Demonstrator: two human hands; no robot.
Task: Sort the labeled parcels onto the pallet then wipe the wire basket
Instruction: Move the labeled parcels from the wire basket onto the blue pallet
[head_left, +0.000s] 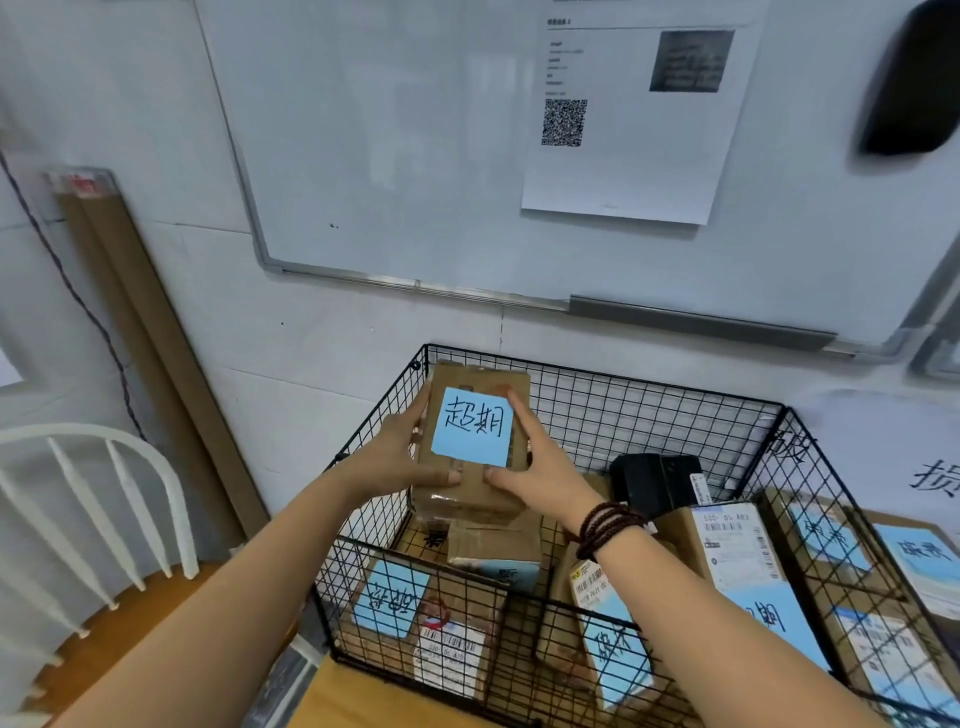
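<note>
**Both hands hold a labelled box over the basket**

A brown cardboard box is held upright between two hands, above the far left corner of a black wire basket. A blue note with handwritten characters covers its front.

The left hand clasps the left side, fingers spread along the edge and thumb pressed flat low on the front. The right hand grips the right side, forefinger straight beside the note and thumb low on the front, near the left thumb. Both forearms reach forward, nearly straight. A bead bracelet circles the right wrist.

Below, more parcels with blue notes lie in the basket.
</note>
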